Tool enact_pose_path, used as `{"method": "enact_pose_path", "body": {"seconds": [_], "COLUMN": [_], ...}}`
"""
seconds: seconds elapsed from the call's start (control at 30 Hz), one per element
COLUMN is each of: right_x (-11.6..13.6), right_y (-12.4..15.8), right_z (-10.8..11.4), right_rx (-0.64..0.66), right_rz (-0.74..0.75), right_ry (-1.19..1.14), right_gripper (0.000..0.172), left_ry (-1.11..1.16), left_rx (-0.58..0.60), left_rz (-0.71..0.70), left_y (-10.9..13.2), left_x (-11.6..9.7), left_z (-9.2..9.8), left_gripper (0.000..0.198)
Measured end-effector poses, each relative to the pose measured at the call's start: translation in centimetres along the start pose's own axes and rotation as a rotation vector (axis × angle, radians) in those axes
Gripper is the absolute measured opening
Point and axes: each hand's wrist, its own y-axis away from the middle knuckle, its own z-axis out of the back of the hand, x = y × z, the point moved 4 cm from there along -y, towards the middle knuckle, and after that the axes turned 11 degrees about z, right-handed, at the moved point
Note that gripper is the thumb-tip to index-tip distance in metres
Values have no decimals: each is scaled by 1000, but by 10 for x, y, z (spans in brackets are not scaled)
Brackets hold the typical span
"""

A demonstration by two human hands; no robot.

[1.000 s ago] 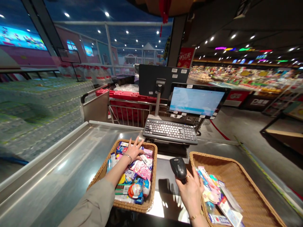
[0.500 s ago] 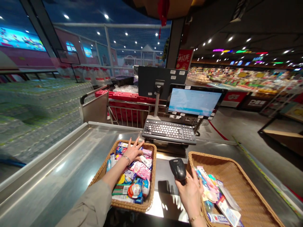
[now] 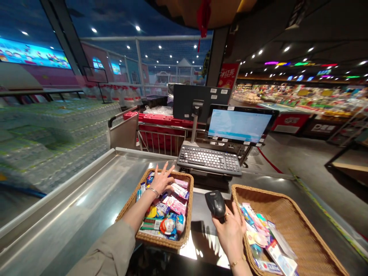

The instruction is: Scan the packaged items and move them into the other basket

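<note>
My left hand (image 3: 161, 181) is spread over the far end of the left wicker basket (image 3: 190, 214), fingers apart above the packets; whether it touches any of them I cannot tell. That basket is filled with small packaged sweets, among them a pink packet (image 3: 176, 204) and a round red-and-white package (image 3: 167, 226) near the front. Wrapped in my right hand (image 3: 231, 229) is a black barcode scanner (image 3: 215, 204), its head pointing away over the metal counter. Just right of this hand stands a second wicker basket (image 3: 299, 218), with several packets such as a white box (image 3: 281, 257) in its near left part.
Beyond the baskets are a black keyboard (image 3: 209, 158) on a stand, a lit monitor (image 3: 237, 125) and the dark back of another screen (image 3: 186, 101). The metal counter (image 3: 97, 191) has a raised left edge. A metal cart with red crates (image 3: 161, 120) stands behind.
The view has shifted slightly, moving the scene a little rightward. My left hand stays spread over the basket's far end, and my right hand keeps the scanner in nearly the same place.
</note>
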Motion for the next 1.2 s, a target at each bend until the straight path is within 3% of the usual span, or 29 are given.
{"method": "enact_pose_path", "body": {"seconds": [0.2,0.67,1.2], "right_x": [4,-2,14], "right_y": [2,9,9], "right_z": [8,20,26], "right_rx": [-10,-11,36], "right_rz": [15,-21,70], "right_ry": [7,0,-1], "right_gripper": [33,36,28], "left_ry": [30,126,65], "left_rx": [-69,-202,-341], "left_rz": [56,66,74], "left_y": [3,5,17], "left_x": [-8,-72,-96], "left_z": [12,18,27], "left_gripper": [24,18,16]}}
